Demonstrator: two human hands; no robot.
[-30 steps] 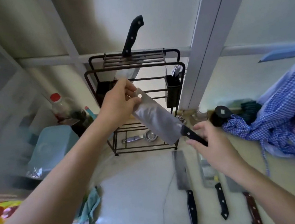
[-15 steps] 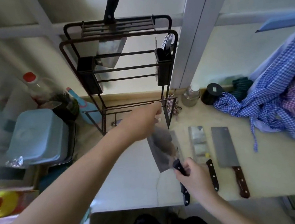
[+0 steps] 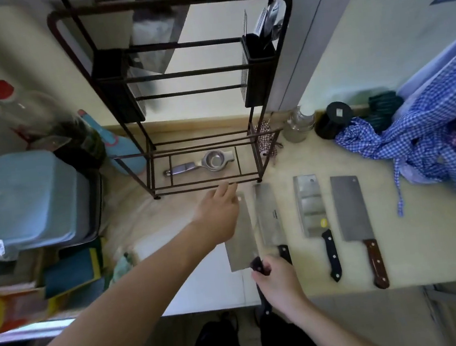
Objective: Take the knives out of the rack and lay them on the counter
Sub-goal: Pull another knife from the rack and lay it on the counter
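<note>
A black wire rack (image 3: 174, 47) stands at the back of the counter (image 3: 418, 235), with one cleaver blade (image 3: 158, 37) still hanging in its top slots. My right hand (image 3: 278, 284) grips the dark handle of a cleaver (image 3: 241, 246) lying flat or nearly flat on the counter. My left hand (image 3: 218, 217) holds the far end of its blade. To the right lie three knives in a row: a black-handled cleaver (image 3: 270, 219), a black-handled ridged blade (image 3: 310, 206) and a brown-handled cleaver (image 3: 350, 209).
A metal squeezer (image 3: 205, 161) lies on the rack's bottom shelf. A blue bin (image 3: 29, 200), a red-capped bottle (image 3: 41, 115) and sponges (image 3: 72, 272) crowd the left. A glass jar (image 3: 300, 125), a black lid (image 3: 335, 118) and checked cloth (image 3: 431, 133) sit right. The counter's front edge runs below the knife handles.
Both hands brought the cleaver down from in front of the rack to the counter, left of the other knives. The camera tilted downward.
</note>
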